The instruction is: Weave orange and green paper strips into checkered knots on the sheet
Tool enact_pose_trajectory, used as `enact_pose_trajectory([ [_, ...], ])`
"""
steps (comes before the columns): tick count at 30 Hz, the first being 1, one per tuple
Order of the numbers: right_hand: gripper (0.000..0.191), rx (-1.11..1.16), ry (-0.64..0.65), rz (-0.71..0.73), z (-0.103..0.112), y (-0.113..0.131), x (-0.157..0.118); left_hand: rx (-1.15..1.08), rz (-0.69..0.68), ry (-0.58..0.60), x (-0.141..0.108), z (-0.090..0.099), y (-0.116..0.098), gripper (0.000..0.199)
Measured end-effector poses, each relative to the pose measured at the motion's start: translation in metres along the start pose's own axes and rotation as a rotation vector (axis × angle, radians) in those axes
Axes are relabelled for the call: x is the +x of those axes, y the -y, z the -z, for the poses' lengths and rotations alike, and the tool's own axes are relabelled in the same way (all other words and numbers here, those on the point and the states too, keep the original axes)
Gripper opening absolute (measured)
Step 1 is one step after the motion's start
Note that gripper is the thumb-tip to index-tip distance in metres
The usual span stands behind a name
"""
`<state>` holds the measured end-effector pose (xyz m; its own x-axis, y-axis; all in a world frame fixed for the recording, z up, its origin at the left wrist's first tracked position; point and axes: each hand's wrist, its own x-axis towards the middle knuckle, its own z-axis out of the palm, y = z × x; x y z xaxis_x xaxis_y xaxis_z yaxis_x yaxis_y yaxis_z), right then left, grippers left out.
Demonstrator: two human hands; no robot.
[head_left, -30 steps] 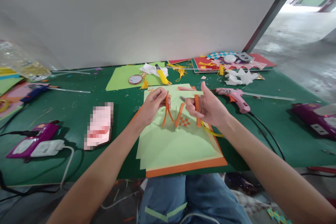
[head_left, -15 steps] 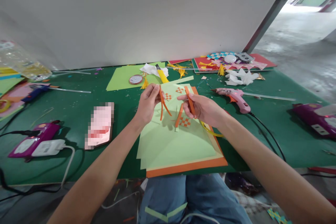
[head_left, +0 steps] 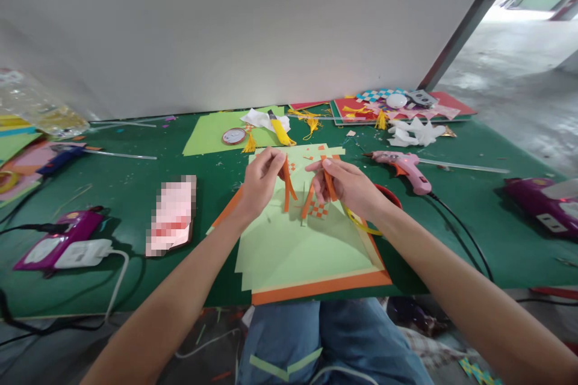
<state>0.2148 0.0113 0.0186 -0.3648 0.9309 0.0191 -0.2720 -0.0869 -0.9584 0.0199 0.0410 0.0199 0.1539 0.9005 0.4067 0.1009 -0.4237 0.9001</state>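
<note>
Two hands are at work over a stack of light green paper [head_left: 293,252] lying on an orange sheet [head_left: 316,289] on the desk [head_left: 112,192]. The left hand [head_left: 262,180] is closed in a pinch on orange paper strips [head_left: 287,189], which hang down from its fingertips toward the green paper. The right hand [head_left: 347,183] is likewise closed on a single orange strip [head_left: 329,183], held just right of the left hand's strips and apart from them. Between and just below the hands, a small orange-and-green woven patch [head_left: 318,209] lies on the green paper, with another orange strip leaning by it.

Judgement: the step in hand appears to be sorting or aligning strips for weaving. A next move would call for steady fingertip control, keeping the thin strips flat and untwisted.

Right of the right hand lies a pink glue gun [head_left: 404,165]; well left of the left hand, a purple device [head_left: 67,234].
</note>
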Motion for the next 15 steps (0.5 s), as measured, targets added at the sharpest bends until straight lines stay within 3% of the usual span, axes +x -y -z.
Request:
enact_pose_trajectory([
  [9,0.04,-0.469,-0.073,0.165,-0.009,-0.006,0.0,0.244,-0.168,-0.021,-0.012,-0.006,-0.01,0.026],
  [15,0.039,-0.563,-0.057,0.242,-0.008,-0.012,0.001,0.287,-0.204,-0.024,-0.014,-0.006,-0.011,0.024],
])
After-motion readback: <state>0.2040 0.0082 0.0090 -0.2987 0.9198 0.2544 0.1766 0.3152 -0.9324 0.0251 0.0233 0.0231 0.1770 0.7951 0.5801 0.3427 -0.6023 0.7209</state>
